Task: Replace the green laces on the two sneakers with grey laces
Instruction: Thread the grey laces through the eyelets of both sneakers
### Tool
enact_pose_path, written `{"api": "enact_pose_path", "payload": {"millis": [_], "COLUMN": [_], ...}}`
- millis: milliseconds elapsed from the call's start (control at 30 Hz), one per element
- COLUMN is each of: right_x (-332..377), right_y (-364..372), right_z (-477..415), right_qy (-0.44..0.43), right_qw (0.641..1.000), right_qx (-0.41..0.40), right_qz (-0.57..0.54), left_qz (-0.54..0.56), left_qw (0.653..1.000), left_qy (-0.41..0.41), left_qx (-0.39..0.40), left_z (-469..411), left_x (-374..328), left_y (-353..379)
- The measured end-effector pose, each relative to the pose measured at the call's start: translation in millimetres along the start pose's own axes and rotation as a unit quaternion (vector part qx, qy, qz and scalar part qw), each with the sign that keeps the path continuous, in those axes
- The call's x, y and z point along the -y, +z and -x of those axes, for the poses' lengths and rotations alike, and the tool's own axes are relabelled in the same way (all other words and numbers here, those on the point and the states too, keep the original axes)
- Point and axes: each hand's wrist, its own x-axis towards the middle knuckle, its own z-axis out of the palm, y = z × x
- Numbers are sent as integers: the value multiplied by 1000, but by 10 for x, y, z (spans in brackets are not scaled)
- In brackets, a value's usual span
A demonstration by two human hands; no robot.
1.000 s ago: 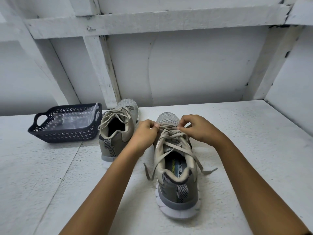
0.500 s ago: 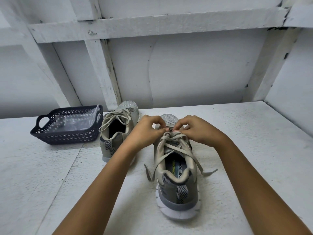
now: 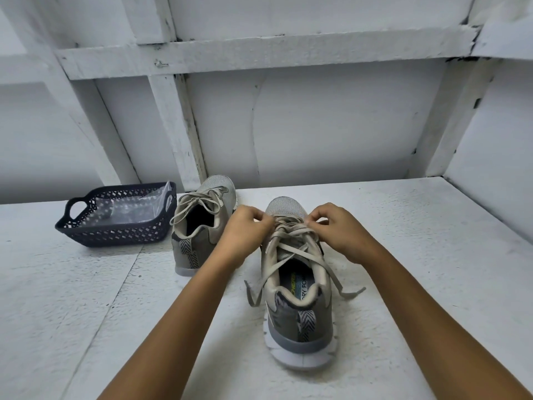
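Near sneaker (image 3: 300,321) mid-table, heel toward me, toe away. Lace (image 3: 291,252) pale greyish-beige, crossed up tongue, untied, ends trailing off both sides onto table (image 3: 432,255). Left hand (image 3: 245,226) and right hand (image 3: 340,229) each pinching lace strand at toe-end rows. Step, my guess: working slack through lowest eyelets; old or new lace, cannot tell. Next: even pull, both sides. Second sneaker (image 3: 202,226) back-left, laced, beside basket (image 3: 115,235).

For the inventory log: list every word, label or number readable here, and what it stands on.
"ORY FO": printed on the insole of the near sneaker, cut off at both ends.
Coloured logo beside it: too blurred to read.
Far sneaker, basket: no text visible.
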Motion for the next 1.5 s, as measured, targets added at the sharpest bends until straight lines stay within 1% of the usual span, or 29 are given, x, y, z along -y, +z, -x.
{"api": "enact_pose_path", "payload": {"millis": [100, 133, 233, 333, 400, 467, 600, 700, 900, 1000, 1100, 1167, 1233, 1333, 1500], "right_x": [-74, -80, -27, 68, 138, 203, 299, 359, 443, 392, 335, 316, 302, 317, 420], "right_y": [-37, -54, -74, -80, -102, -144, -209, -205, -146, -105, -81, -92, -111, -120, -96], "right_z": [38, 48, 71, 74, 94, 123, 173, 171, 179, 180, 180, 170, 152, 134, 80], "right_qy": [21, 19, -9, -34, -30, -17, -14, -6, -3, 24, 53, 78, 94, 93, 101], "right_qw": [999, 999, 1000, 999, 998, 996, 994, 993, 994, 996, 998, 995, 993, 993, 989], "right_qx": [-17, -15, 3, 23, 56, 84, 109, 114, 82, 60, 42, 39, 51, 74, 100], "right_qz": [-23, -22, -19, -20, -16, -25, -31, -2, 72, 56, 2, -45, -58, -24, 29], "left_qz": [153, 168, 82, 17, -38, -59, -31, -49, -84, -49, 7, 37, 43, 30, 5], "left_qw": [986, 984, 996, 999, 997, 996, 996, 994, 990, 985, 978, 976, 975, 973, 973], "left_qy": [-58, -59, -13, 34, 52, 49, 19, 3, -46, -92, -133, -140, -137, -131, -135], "left_qx": [-35, -32, -4, 29, 50, 56, 79, 98, 104, 138, 159, 160, 169, 187, 186], "left_z": [55, 66, 66, 73, 83, 88, 137, 122, 43, -5, -34, -41, -44, -40, -58], "left_x": [66, 80, 71, -30, -85, -122, -204, -257, -339, -333, -302, -281, -273, -299, -348], "left_y": [-7, -23, -57, -68, -67, -82, -126, -133, -76, -94, -112, -126, -152, -208, -193]}}
